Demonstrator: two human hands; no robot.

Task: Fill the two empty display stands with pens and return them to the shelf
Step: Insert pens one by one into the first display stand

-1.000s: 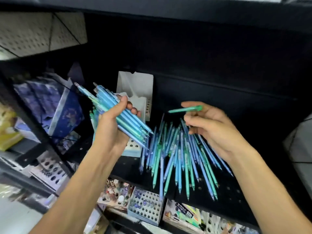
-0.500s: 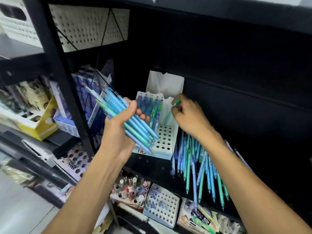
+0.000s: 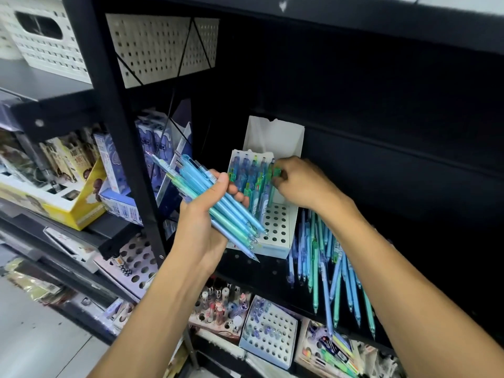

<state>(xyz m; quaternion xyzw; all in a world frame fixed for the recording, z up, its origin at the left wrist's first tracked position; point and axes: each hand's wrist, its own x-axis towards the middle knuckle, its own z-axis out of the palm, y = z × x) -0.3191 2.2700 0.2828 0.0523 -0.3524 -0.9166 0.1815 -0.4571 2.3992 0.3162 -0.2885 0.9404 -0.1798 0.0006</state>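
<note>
in the head view, the filling step was judged to be in hand. a bundle of pens (image 3: 215,205) was held slantwise in the left hand (image 3: 203,225), fingers and thumb curled round it, just in front of the white display stand (image 3: 275,227) standing on the black shelf (image 3: 272,271). a green pen (image 3: 274,177) was pinched by the right hand (image 3: 302,184) at the stand's back rows, which were already partly filled; the front holes were seen empty. loose pens (image 3: 324,271) lay on the shelf just right of the stand. next, seating the pinched pen in a hole would be called for. a second stand could not be told apart.
</note>
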